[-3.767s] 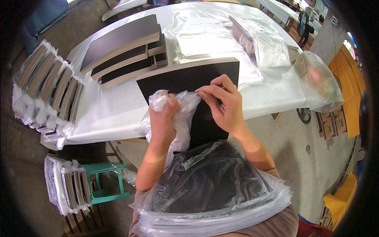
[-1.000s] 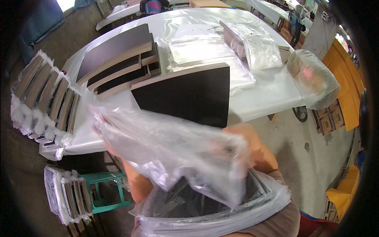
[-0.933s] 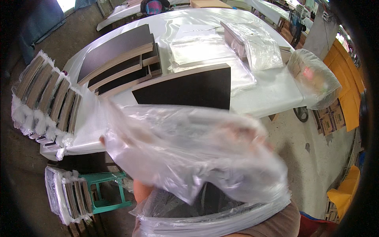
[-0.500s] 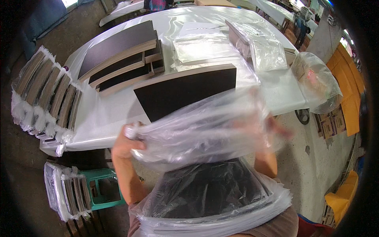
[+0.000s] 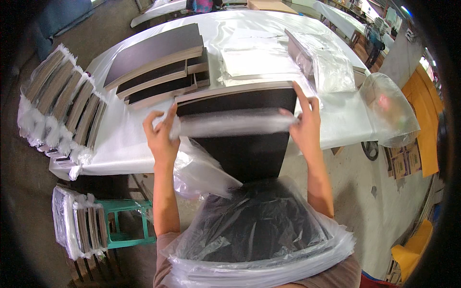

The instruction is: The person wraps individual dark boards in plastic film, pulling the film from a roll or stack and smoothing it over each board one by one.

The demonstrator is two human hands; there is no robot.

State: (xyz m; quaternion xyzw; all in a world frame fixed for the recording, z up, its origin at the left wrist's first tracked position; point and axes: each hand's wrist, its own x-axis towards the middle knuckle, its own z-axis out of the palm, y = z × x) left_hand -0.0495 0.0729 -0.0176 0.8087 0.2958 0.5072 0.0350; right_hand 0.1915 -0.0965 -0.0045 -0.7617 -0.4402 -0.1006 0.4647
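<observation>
A black board [image 5: 240, 156] with a pale beige edge leans upright at the near side of the table, its lower end close to my body. Across its face stretches the rolled-up mouth of a clear plastic bag [image 5: 235, 124], slightly blurred. My left hand [image 5: 163, 132] pinches one end of this band, a finger reaching to the board's top left corner. At the other end my right hand [image 5: 306, 120] grips the band, its index finger on the top right corner. The bag's loose part [image 5: 199, 168] hangs below my left hand. Over my lap lies a pile of clear plastic bags [image 5: 259, 273].
Stacked dark boards [image 5: 153, 53] lie at the table's [image 5: 120, 156] back left. Wrapped bundles [image 5: 60, 96] line its left edge, others [image 5: 81, 225] sit by a green stool [image 5: 127, 221]. Plastic-covered packs [image 5: 326, 62] stand back right, beside a full clear bag [image 5: 386, 110].
The spread bag has been gathered into a narrow band and brought up over the board's upper part. Both hands have risen to the board's top corners.
</observation>
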